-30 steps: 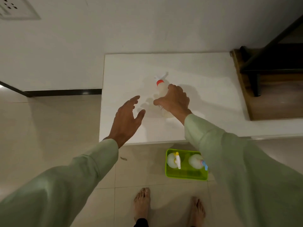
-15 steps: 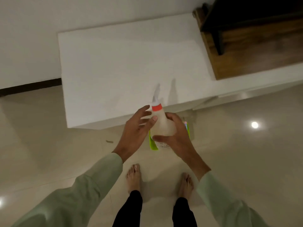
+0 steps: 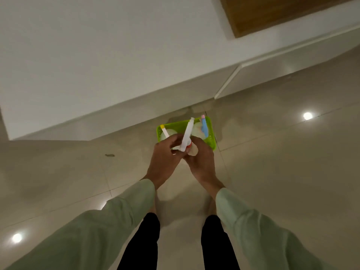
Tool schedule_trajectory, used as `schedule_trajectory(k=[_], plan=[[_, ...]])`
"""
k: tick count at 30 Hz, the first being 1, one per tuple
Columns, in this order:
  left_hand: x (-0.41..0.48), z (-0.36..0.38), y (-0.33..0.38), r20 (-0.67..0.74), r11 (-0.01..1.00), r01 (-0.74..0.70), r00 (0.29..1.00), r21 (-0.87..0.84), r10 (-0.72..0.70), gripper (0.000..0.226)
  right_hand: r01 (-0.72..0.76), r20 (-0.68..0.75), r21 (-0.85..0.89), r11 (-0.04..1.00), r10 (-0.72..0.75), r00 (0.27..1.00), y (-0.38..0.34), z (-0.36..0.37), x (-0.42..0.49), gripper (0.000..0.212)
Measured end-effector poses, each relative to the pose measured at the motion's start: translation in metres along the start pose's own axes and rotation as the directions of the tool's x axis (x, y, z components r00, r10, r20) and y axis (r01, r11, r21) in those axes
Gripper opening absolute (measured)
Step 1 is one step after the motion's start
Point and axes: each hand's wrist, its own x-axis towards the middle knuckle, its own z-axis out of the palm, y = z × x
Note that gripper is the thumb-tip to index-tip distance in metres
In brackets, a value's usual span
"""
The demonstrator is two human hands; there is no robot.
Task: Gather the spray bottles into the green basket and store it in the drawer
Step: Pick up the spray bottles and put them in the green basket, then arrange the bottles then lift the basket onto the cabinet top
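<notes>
A green basket point(image 3: 212, 133) stands on the tiled floor just in front of the white cabinet. Inside it are two pale spray bottles, one with a yellow-tipped nozzle point(image 3: 164, 130) and one with a blue trigger point(image 3: 204, 126). A third bottle with a red collar and long white nozzle point(image 3: 187, 134) is held over the basket's near edge. My left hand point(image 3: 165, 158) and my right hand point(image 3: 198, 160) both grip it, hiding most of its body.
The white cabinet top point(image 3: 87, 61) fills the upper left, with a drawer front edge point(image 3: 229, 82) below it at right. A wooden surface point(image 3: 282, 14) lies at the top right. My legs and feet are below the hands. A small dark scrap point(image 3: 109, 155) lies on the floor.
The red-collared bottle has come off the cabinet top and down to the basket on the floor. My left hand has joined my right on it. The view has tilted downward.
</notes>
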Motion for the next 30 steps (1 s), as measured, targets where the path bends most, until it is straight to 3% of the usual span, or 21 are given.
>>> schedule_trajectory(k=[4,10,18,24,30], plan=[[0.021,0.017,-0.045,0.035,1.000,0.000,0.999,0.023,-0.001,0.033,0.069,-0.067,0.055,0.996,-0.065,0.996,0.055,0.028,0.020,0.034],[0.048,0.047,-0.101,0.050,0.996,-0.029,0.998,0.082,0.025,0.052,0.096,-0.076,0.073,0.993,-0.090,0.993,0.122,0.060,0.054,0.044],[0.064,0.076,-0.146,0.066,0.996,0.039,0.997,0.075,-0.044,0.065,0.131,0.011,0.040,0.991,-0.132,0.991,0.168,0.082,0.070,0.049],[0.070,0.080,-0.165,0.093,0.989,0.121,0.987,0.090,-0.129,0.070,0.118,0.077,0.033,0.993,-0.120,0.990,0.176,0.084,0.076,0.037],[0.064,0.073,-0.164,-0.021,0.974,0.179,0.984,0.136,-0.177,0.057,0.043,0.098,-0.007,0.999,-0.042,0.994,0.178,0.074,0.071,0.072]])
